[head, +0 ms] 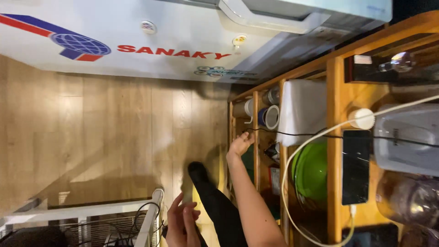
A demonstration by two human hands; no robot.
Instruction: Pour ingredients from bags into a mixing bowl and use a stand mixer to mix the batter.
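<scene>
My right hand (pixel 239 144) reaches out to the low tier of a wooden shelf (pixel 335 82), its fingers loosely spread at the shelf's front edge and touching a thin black cable (pixel 292 134). Just beyond the fingertips stand a white mug (pixel 246 109) and a blue mug (pixel 269 117). My left hand (pixel 182 224) hovers near the frame's bottom with fingers apart, holding nothing, beside my leg in black trousers and a black sock (pixel 206 187).
A white chest freezer (pixel 137 36) stands on the wooden floor (pixel 91 137). The shelf holds a white cloth (pixel 302 112), a green bowl (pixel 313 171), a black flat device (pixel 356 167), a white appliance (pixel 407 137) and a looping white cable (pixel 288 174). A white wire basket (pixel 137 219) sits near my left hand.
</scene>
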